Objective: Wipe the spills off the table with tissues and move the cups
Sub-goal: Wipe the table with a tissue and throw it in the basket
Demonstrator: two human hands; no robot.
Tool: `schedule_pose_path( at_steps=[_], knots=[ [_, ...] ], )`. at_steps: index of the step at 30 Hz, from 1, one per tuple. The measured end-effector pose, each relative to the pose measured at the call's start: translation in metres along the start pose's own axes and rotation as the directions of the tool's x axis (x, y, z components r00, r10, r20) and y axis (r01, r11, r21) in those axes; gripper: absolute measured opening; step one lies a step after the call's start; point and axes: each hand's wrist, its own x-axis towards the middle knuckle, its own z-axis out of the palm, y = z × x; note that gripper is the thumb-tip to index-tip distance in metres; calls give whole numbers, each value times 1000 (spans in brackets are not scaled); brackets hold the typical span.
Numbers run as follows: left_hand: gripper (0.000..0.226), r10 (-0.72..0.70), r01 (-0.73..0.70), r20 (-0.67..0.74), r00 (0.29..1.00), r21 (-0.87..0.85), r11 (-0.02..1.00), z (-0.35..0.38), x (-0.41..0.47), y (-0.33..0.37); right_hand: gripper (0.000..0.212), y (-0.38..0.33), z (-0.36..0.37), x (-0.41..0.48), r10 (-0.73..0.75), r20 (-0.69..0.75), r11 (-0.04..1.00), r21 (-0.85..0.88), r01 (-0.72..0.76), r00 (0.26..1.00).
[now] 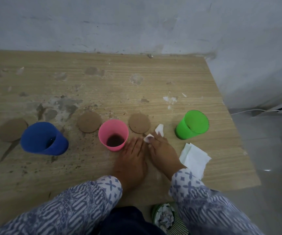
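Observation:
Three cups stand in a row on the wooden table point(137, 78): a blue cup point(42, 139) at the left, a pink cup point(113, 134) with dark liquid in the middle, a green cup point(193, 124) at the right. My left hand point(132, 156) lies flat on the table just right of the pink cup, fingers straight. My right hand point(162, 150) presses a small white tissue point(155, 133) onto the table between the pink and green cups. A stack of folded white tissues point(193, 157) lies to the right of that hand.
Round brown coasters lie behind the cups, one point(12, 129) at the left, one point(89, 122) mid-table, one point(139, 122) by the tissue. Dried stains point(64, 104) mark the tabletop. The table's right edge is close to the green cup. A green bin point(167, 217) with crumpled tissues stands below the front edge.

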Motion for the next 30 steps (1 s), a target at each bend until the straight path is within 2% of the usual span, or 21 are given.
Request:
schedule_pose_path(
  at_steps=[3, 5, 9, 14, 17, 23, 26, 30],
  knots=[
    [52, -7, 7, 0, 1000, -27, 1000, 0, 0, 0, 43, 5, 5, -28, -59, -29, 998, -5, 59, 998],
    [54, -7, 8, 10, 1000, -13, 1000, -2, 0, 1, 49, 14, 7, -31, -15, -38, 1000, -24, 14, 999],
    [55, -8, 8, 20, 1000, 22, 1000, -3, -1, 0, 37, 10, 2, -2, 70, -79, 997, -22, -72, 994],
    [52, -11, 11, -3, 1000, -18, 1000, -3, 0, 1, 39, 2, 7, -1, -25, -30, 1000, -12, 24, 999],
    [52, -2, 2, -10, 1000, -23, 1000, -3, 0, 2, 53, 9, 10, -26, -67, -27, 997, -43, 66, 997],
    [54, -5, 5, 2, 1000, 18, 1000, -3, -1, 1, 43, 12, 5, 4, 77, -67, 995, -51, -81, 995],
    [54, -12, 12, 4, 1000, 6, 1000, -2, 0, 1, 40, 6, 7, 14, 21, -40, 998, -50, -23, 999],
    [54, -9, 9, -1, 1000, -17, 1000, -4, 0, 2, 48, 12, 12, -19, -98, -22, 993, -63, 97, 995]
  ],
)
